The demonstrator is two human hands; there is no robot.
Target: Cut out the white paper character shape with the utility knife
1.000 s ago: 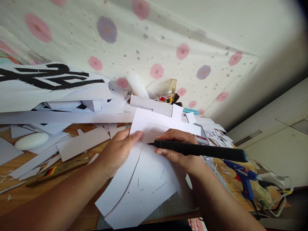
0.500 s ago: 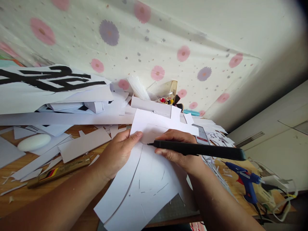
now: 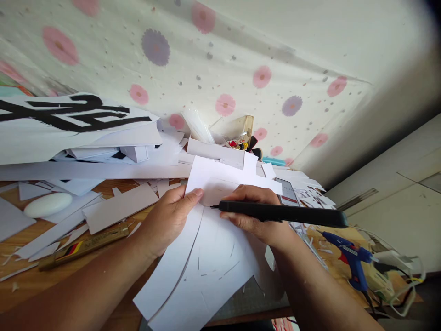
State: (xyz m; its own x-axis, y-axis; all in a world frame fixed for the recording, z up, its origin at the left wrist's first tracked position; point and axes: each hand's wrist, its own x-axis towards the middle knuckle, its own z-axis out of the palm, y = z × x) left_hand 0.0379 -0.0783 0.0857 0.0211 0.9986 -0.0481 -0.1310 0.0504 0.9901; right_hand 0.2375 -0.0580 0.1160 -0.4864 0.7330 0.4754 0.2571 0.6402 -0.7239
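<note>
Black, bar-shaped tool (image 3: 285, 214) angled over smooth, curve-edged white sheet (image 3: 218, 246).

The card sheet (image 3: 213, 257) is laid over the cutting mat (image 3: 250, 296), which is left exposed beyond the sheet's near right edge. To the sheet's left, card offcuts (image 3: 120, 207) are strewn across the table (image 3: 20, 294). To its far right, paper scraps (image 3: 312, 200) are heaped; to its near right, the glue gun (image 3: 351, 257) is placed. Behind it, glue sticks (image 3: 198, 126) are propped; farther behind it, the curtain (image 3: 189, 78) is hung.
</note>
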